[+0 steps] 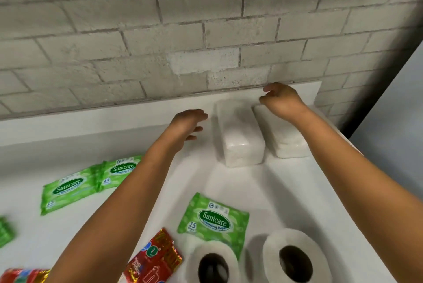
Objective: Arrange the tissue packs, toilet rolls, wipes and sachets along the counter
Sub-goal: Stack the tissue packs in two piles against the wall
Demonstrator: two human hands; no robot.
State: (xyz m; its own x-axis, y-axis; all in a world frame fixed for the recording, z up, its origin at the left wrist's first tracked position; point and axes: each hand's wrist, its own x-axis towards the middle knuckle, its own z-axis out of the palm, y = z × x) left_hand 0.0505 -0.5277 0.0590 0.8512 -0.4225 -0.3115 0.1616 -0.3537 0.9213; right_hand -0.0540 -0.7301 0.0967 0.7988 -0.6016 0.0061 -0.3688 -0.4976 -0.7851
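Note:
Two white tissue packs stand side by side near the wall: the left pack (238,136) and the right pack (287,141). My left hand (187,125) hovers just left of the left pack, fingers loosely spread and empty. Above the far end of the right pack is my right hand (280,99), its fingers loosely curled and holding nothing. Green wipes packs lie at the left (68,189), (119,171) and in the middle (214,216). Two toilet rolls (212,264), (295,260) stand at the front. Red sachets (155,260) lie beside them.
The white counter (274,186) runs along a grey brick wall (183,31) and ends at the right near a pale panel (393,111). Another green pack (5,232) and more red sachets (23,276) show at the left edge.

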